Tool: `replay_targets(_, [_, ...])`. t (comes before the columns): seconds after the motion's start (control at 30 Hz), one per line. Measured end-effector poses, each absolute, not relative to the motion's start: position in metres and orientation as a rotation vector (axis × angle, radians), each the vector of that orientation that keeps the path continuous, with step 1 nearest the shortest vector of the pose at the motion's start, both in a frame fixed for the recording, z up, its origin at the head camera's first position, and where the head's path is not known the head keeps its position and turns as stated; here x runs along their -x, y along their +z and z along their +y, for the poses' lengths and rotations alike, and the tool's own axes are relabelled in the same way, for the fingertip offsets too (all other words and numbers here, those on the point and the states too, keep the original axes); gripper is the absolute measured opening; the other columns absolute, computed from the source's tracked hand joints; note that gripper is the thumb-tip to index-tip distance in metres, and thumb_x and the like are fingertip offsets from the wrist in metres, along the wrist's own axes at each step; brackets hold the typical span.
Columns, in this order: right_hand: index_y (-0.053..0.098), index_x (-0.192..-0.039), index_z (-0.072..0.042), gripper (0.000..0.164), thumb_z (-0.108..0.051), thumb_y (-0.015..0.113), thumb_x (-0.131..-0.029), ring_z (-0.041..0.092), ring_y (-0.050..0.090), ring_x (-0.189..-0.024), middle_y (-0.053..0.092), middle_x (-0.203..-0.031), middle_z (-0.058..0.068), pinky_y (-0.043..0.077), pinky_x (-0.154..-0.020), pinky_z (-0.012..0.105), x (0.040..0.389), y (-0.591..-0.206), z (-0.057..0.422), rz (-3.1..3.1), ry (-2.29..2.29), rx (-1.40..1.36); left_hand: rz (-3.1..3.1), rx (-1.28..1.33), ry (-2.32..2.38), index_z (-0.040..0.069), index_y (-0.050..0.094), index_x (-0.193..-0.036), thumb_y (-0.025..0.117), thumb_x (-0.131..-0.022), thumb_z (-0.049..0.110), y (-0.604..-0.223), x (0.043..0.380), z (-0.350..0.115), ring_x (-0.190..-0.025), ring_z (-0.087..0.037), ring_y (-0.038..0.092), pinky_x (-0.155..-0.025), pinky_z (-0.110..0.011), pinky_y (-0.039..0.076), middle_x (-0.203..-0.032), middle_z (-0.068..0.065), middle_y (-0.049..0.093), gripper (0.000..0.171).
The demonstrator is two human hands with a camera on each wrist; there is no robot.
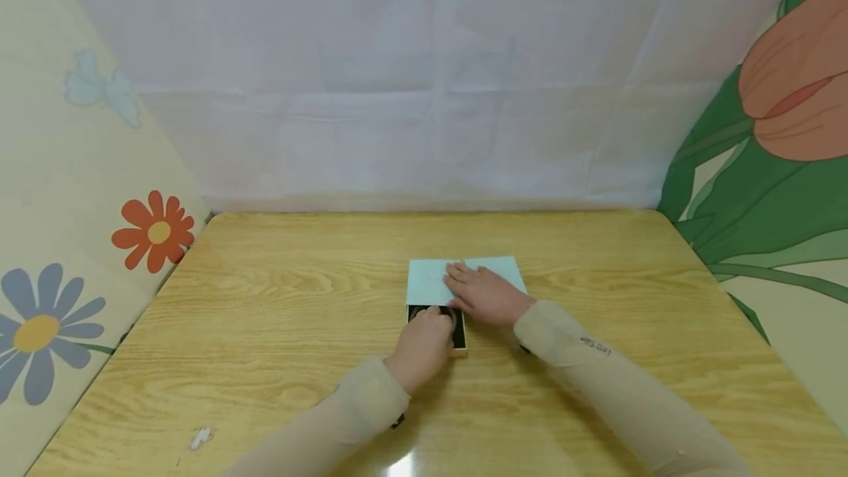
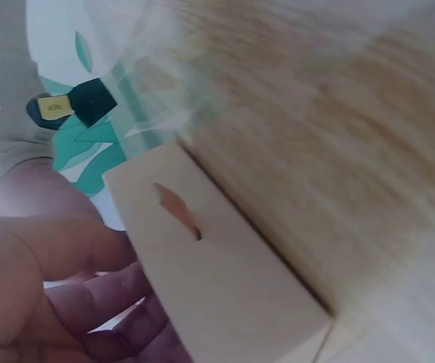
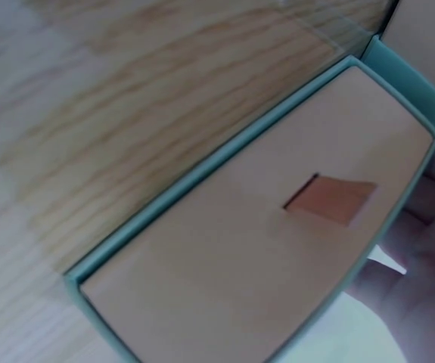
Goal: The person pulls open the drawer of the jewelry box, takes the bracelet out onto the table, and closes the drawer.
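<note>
A light blue box (image 1: 429, 282) lies on the table with one drawer (image 1: 460, 351) pulled out on its near left side. The drawer has a dark inside, a pale front and an orange ribbon tab (image 2: 178, 212). My left hand (image 1: 424, 344) reaches over that front with its fingers bent down into the drawer. A greyish curved edge shows beside the fingers; I cannot tell whether they grip it. My right hand (image 1: 486, 294) rests on the box top with its fingers extended. A second pale drawer front (image 3: 225, 249), with its own orange tab (image 3: 334, 199), sits inside the blue frame.
The wooden table (image 1: 278, 278) reaches back to a white cloth (image 1: 424, 131). Flower-patterned panels (image 1: 53, 168) stand at both sides. A small white patch (image 1: 202, 437) marks the tabletop at the near left. A black strap with a yellow label (image 2: 54, 107) is on the right sleeve.
</note>
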State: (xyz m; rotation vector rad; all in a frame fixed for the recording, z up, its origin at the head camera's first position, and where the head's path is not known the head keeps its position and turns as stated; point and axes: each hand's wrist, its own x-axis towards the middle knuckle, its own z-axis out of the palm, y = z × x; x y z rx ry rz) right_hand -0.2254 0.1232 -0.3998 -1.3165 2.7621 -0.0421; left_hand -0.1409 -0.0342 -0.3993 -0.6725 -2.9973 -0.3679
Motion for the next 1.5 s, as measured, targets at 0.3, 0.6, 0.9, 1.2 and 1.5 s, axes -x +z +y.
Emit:
replay_targets(0.3, [0.043, -0.142, 0.006, 0.052, -0.028, 0.049, -0.103, 0.036, 0.035, -0.138, 0.037, -0.149, 0.024, 0.037, -0.104, 0.057, 0.226, -0.4, 0.123, 2.764, -0.045, 1.334, -2.988, 0.728, -0.379, -0.002, 0.07, -0.098, 0.073, -0.08, 0.0, -0.39, 0.136, -0.045, -0.078, -0.023, 0.059, -0.068, -0.03, 0.054, -0.087, -0.012, 0.062, 0.019])
replay_targets(0.6, [0.044, -0.142, 0.006, 0.051, -0.027, 0.049, -0.103, 0.037, 0.036, -0.137, 0.037, -0.148, 0.025, 0.039, -0.103, 0.057, 0.226, -0.399, 0.125, 2.766, -0.036, 1.348, -2.863, 0.674, -0.719, -0.004, 0.067, -0.092, 0.069, -0.085, -0.005, -0.384, 0.136, -0.063, -0.072, -0.019, 0.061, -0.061, -0.027, 0.054, -0.082, -0.009, 0.061, 0.007])
replay_targets(0.9, [0.039, -0.145, 0.003, 0.053, -0.03, 0.047, -0.104, 0.034, 0.031, -0.14, 0.033, -0.152, 0.021, 0.028, -0.108, 0.062, 0.226, -0.398, 0.124, 2.75, -0.045, 1.28, -2.774, 0.487, -1.134, -0.008, 0.068, -0.096, 0.064, -0.09, -0.007, -0.387, 0.138, -0.077, -0.076, -0.02, 0.063, -0.063, -0.029, 0.054, -0.087, -0.013, 0.066, 0.008])
replay_targets(1.2, [0.039, -0.146, 0.001, 0.055, -0.033, 0.046, -0.104, 0.033, 0.03, -0.141, 0.032, -0.153, 0.019, 0.023, -0.11, 0.064, 0.228, -0.402, 0.124, 2.758, -0.071, 1.252, -2.605, 0.338, -1.418, -0.011, 0.068, -0.096, 0.064, -0.089, -0.008, -0.394, 0.135, -0.084, -0.074, -0.021, 0.064, -0.061, -0.026, 0.054, -0.086, -0.017, 0.068, 0.009])
replay_targets(1.5, [0.039, -0.146, 0.001, 0.056, -0.034, 0.047, -0.103, 0.033, 0.029, -0.141, 0.032, -0.153, 0.019, 0.023, -0.111, 0.061, 0.23, -0.401, 0.124, 2.748, -0.09, 1.233, -2.445, 0.152, -1.753, -0.018, 0.063, -0.106, 0.062, -0.09, -0.008, -0.395, 0.132, -0.085, -0.079, -0.032, 0.068, -0.068, -0.032, 0.058, -0.088, -0.023, 0.068, 0.019])
